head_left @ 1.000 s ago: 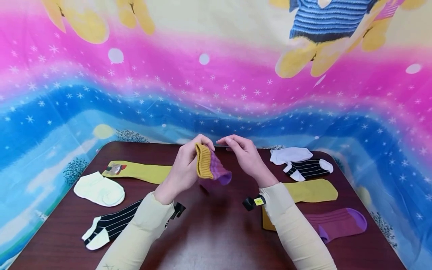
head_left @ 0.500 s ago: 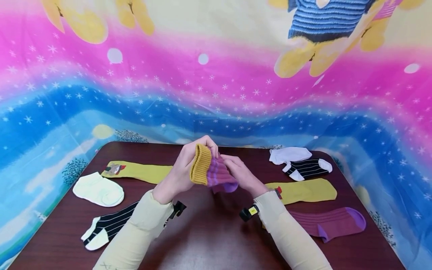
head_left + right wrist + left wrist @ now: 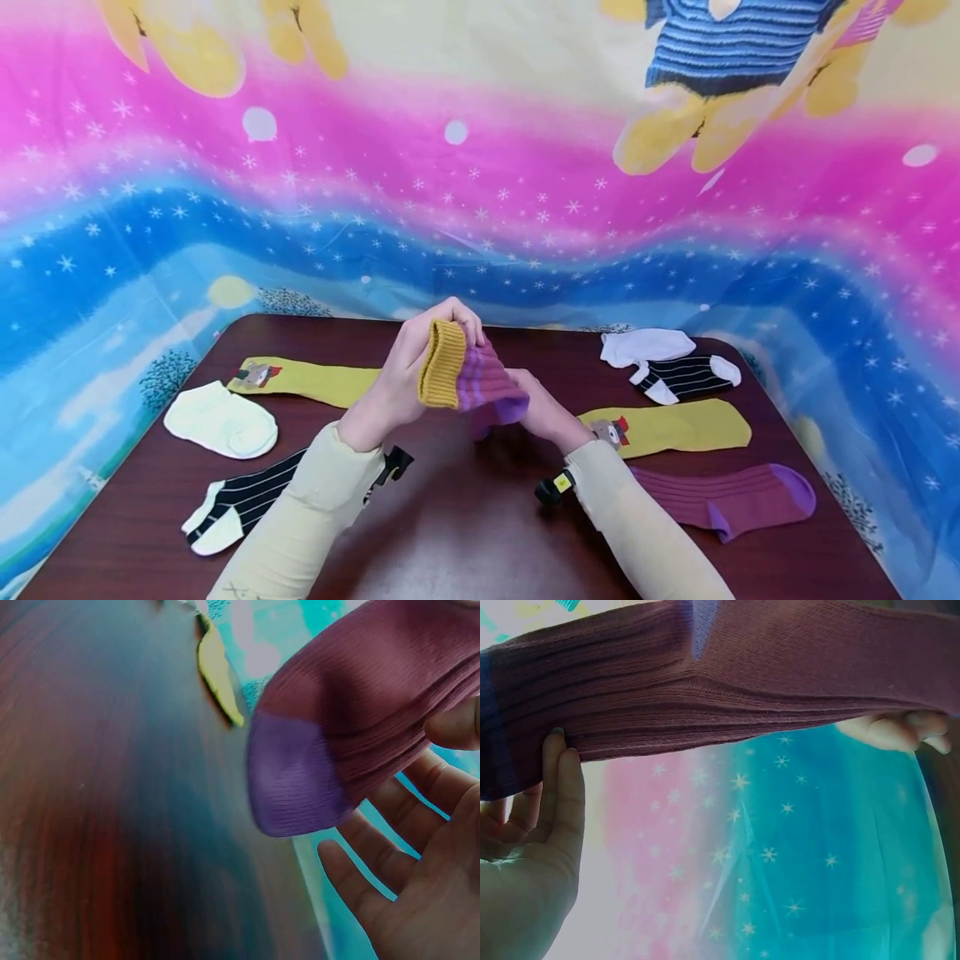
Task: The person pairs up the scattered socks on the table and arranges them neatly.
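Observation:
A maroon ribbed sock [image 3: 483, 371] with a mustard cuff, lilac stripes and purple heel and toe is held above the table. My left hand [image 3: 405, 367] grips it by the cuff end, with the opening facing toward the lower left. In the right wrist view, my right hand [image 3: 431, 855] pinches the foot between thumb and fingers, near the purple toe [image 3: 296, 780]. The left wrist view shows the sock [image 3: 630, 697] stretched lengthwise between both hands. A matching maroon sock [image 3: 738, 496] lies flat on the right, its cuff end hidden behind my right forearm.
On the brown table [image 3: 450, 517], a yellow sock [image 3: 322, 383], a white sock [image 3: 221, 421] and a black striped sock [image 3: 258, 492] lie left. At right lie another white sock [image 3: 648, 346], black striped sock [image 3: 686, 377] and yellow sock [image 3: 686, 425]. A printed curtain [image 3: 450, 200] surrounds the table.
My right hand, apart from the sock at first, has come down and taken hold of it, then slid toward the toe. The left hand has tilted the cuff slightly.

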Motion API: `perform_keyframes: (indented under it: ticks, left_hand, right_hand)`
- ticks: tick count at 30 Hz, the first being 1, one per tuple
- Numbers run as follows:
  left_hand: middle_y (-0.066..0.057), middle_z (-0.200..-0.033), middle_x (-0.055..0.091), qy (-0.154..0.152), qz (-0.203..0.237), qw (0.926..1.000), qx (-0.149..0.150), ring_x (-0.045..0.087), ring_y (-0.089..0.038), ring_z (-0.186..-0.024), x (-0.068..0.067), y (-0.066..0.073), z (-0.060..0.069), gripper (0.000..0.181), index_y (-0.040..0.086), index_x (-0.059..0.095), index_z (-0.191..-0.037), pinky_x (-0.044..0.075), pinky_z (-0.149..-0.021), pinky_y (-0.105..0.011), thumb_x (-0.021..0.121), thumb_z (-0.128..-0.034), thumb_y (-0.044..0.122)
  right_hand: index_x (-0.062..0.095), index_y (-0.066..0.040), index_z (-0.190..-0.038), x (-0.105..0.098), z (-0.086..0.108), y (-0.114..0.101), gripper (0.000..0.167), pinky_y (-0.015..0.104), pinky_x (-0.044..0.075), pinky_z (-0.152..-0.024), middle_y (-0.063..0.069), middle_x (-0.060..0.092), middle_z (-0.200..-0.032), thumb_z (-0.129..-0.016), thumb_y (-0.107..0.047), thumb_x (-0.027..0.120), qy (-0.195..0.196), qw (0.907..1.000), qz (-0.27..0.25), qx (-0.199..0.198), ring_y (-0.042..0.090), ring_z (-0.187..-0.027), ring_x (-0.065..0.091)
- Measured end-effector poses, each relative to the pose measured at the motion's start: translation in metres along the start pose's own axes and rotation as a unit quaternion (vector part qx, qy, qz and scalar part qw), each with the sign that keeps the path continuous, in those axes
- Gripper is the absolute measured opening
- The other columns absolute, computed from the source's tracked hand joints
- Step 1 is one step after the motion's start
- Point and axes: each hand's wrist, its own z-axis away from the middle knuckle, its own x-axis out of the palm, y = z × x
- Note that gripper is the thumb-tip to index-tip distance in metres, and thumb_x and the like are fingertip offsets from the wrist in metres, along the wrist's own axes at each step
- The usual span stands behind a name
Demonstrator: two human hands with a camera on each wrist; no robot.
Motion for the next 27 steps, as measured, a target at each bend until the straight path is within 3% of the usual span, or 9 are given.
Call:
perform_keyframes:
  ticks: [7, 13, 17, 20, 27]
  left_hand:
    - [-0.005, -0.097, 0.063, 0.009, 0.001, 0.9998, 0.02, 0.06, -0.027, -0.096, -0.001, 0.002, -0.001, 0.03, 0.006, 0.057, -0.097, 0.048, -0.089, -0.041, 0.039, -0.1071, 0.029]
    - [-0.01, -0.104, 0.062, 0.016, -0.015, 0.9991, 0.037, 0.058, -0.029, -0.103, 0.0, 0.0, 0.0, 0.045, 0.006, 0.056, -0.097, 0.047, -0.091, -0.042, 0.038, -0.1071, 0.047]
    - [-0.006, -0.11, 0.057, 0.032, -0.052, 0.9977, 0.028, 0.052, -0.026, -0.111, 0.001, 0.002, 0.0, 0.036, 0.008, 0.058, -0.097, 0.044, -0.093, -0.044, 0.038, -0.1074, 0.037]
    - [-0.002, -0.107, 0.053, 0.045, -0.071, 0.9963, 0.02, 0.049, -0.024, -0.107, 0.0, 0.002, 0.001, 0.025, 0.009, 0.06, -0.098, 0.043, -0.09, -0.044, 0.04, -0.1039, 0.023]
    - [0.001, -0.098, 0.059, 0.045, -0.084, 0.9953, 0.016, 0.056, -0.021, -0.092, -0.003, -0.002, 0.007, 0.017, 0.012, 0.061, -0.104, 0.045, -0.081, -0.038, 0.045, -0.0995, 0.016]
  right_hand:
    - [0.075, -0.01, -0.103, 0.005, 0.001, 0.007, 0.021, 0.04, 0.055, -0.075, 0.005, 0.073, -0.087, -0.103, -0.024, 0.059, -0.042, 0.9978, -0.033, 0.04, 0.028, -0.081, 0.066]
    - [0.074, -0.009, -0.106, 0.003, 0.003, 0.014, 0.026, 0.038, 0.053, -0.078, 0.005, 0.072, -0.087, -0.107, -0.022, 0.051, -0.037, 0.9974, -0.014, 0.061, 0.028, -0.082, 0.064]
    - [0.072, -0.012, -0.112, 0.002, 0.004, 0.018, 0.029, 0.035, 0.053, -0.084, 0.005, 0.07, -0.092, -0.108, -0.03, 0.05, -0.018, 0.9971, -0.011, 0.073, 0.022, -0.088, 0.065]
    - [0.072, -0.014, -0.113, 0.002, 0.005, 0.02, 0.027, 0.035, 0.052, -0.085, 0.002, 0.07, -0.095, -0.108, -0.031, 0.052, 0.003, 0.9966, -0.008, 0.082, 0.02, -0.09, 0.063]
    - [0.072, -0.011, -0.101, 0.0, 0.004, 0.022, 0.02, 0.037, 0.042, -0.084, 0.002, 0.068, -0.099, -0.103, -0.015, 0.053, 0.102, 0.9878, 0.009, 0.117, 0.022, -0.095, 0.055]
